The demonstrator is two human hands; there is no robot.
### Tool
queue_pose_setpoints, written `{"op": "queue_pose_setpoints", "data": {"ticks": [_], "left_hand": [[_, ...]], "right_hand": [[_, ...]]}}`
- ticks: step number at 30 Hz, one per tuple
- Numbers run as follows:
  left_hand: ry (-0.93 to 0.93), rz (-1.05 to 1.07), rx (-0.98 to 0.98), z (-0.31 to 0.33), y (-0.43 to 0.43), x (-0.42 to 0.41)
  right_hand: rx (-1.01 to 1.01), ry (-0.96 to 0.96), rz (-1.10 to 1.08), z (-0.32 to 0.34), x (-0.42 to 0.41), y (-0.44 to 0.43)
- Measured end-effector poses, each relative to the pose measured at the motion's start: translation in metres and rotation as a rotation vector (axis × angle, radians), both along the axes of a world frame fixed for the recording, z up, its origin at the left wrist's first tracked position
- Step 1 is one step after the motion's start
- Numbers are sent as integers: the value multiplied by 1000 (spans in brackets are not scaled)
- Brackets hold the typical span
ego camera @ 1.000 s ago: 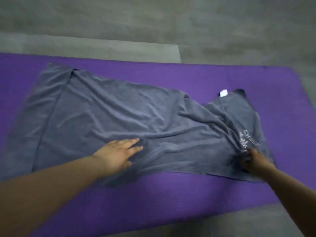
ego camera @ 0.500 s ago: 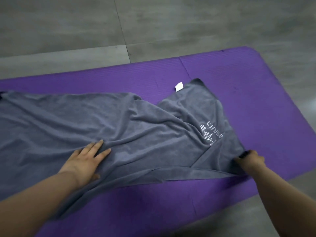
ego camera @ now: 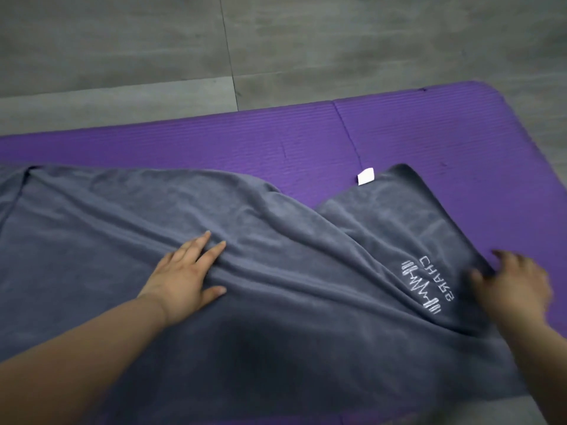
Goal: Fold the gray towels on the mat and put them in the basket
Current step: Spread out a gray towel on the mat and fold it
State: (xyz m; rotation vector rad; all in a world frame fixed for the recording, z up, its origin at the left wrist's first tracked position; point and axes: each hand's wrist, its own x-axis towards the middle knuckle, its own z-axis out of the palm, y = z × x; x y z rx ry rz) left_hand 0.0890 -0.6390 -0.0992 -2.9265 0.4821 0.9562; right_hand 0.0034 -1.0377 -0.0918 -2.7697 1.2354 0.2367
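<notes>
- Status: folding has not visibly begun. The gray towel (ego camera: 291,332) lies spread lengthwise on the purple mat (ego camera: 429,133), wrinkled, with no finished fold in view.
- Left hand (ego camera: 187,277): the palm rests flat on the towel with fingers (ego camera: 198,245) straight and slightly spread. It grips nothing and presses the cloth down. Long ridges of fabric run from just beyond these fingertips toward the right hand.
- Right hand (ego camera: 518,286): it sits at the towel's end edge and is blurred. Whether it pinches the edge or only touches it cannot be told.
- Between the two hands, nearer the right one, lies a stitched logo (ego camera: 429,286). Beyond the right hand, at the towel's far corner, a white label (ego camera: 365,176) sticks out over the mat.
- Judged remaining: flatten the ridges, make every fold, then move the towel to the basket. The basket is not in view.
- Count in view: one gray towel, one mat, one label, one logo, two hands, no basket.
- The task speaks of several towels. No second towel can be made out.
- Gray floor (ego camera: 122,56) lies beyond the mat.
</notes>
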Motion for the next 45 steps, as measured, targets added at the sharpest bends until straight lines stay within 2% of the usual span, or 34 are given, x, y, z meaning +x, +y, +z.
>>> {"op": "queue_pose_setpoints", "data": {"ticks": [2,4,8,10,15,18,21,26,29,33,36,38,42,43,45], "left_hand": [[-3,50,-10,-5,-9,6],[-10,122,-36,-11,-19,10],[16,201,-18,-19,-34,11],[12,227,-5,-22,-38,12],[8,231,37,-23,-39,20],[-25,166,86,-22,-36,32],[-14,216,106,-15,-36,39],[-8,168,109,-10,-33,43],[-58,151,4,-12,-37,49],[-30,191,-47,-20,-40,45],[-26,200,-21,-23,-39,40],[-22,177,17,-24,-38,40],[3,137,86,-26,-37,45],[8,136,96,-26,-37,46],[1,122,108,-26,-37,51]], "right_hand": [[61,-47,208,-4,56,15],[122,-64,264,-12,102,24],[362,-48,53,-20,156,35],[353,-74,56,-22,166,33],[264,-444,-26,9,189,2],[295,-515,4,21,191,-22],[367,-426,68,13,170,-21],[243,9,217,-31,113,14],[162,-1,267,-34,106,27],[106,-82,485,-14,140,44],[160,47,611,-8,181,70],[115,170,671,-13,200,84],[73,272,687,-17,217,90],[69,259,681,-14,221,86],[109,94,569,-11,229,77]]}}
